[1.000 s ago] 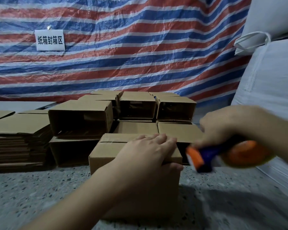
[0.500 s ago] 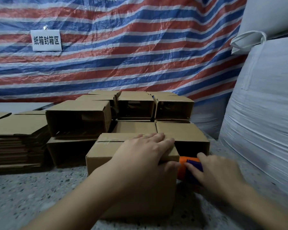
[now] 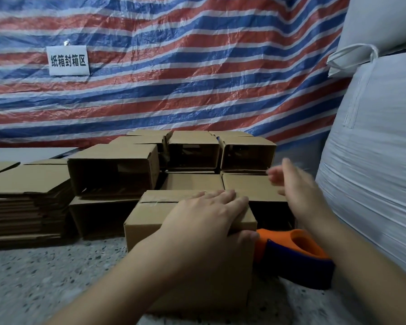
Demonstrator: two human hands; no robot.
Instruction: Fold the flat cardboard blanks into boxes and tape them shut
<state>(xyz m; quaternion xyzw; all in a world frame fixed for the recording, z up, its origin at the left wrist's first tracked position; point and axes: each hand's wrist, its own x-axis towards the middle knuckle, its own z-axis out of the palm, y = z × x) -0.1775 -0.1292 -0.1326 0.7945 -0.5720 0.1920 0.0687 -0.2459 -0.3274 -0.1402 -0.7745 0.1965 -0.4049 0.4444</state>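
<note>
L hand (image 3: 204, 221) flat on near box (image 3: 150, 214), fingers straight, thumb over its right edge. R hand (image 3: 298, 191) blurred, fingers loose, holding nothing. Tape dispenser (image 3: 295, 256) on tabletop (image 3: 45, 277), touching box's right side. Flat blanks (image 3: 21, 198) stacked far left.

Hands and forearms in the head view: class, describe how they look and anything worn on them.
Both are bare. The left hand and right hand show no gloves, rings, watch or sleeves on the visible forearms. The right hand is motion-blurred at its fingertips.
</note>
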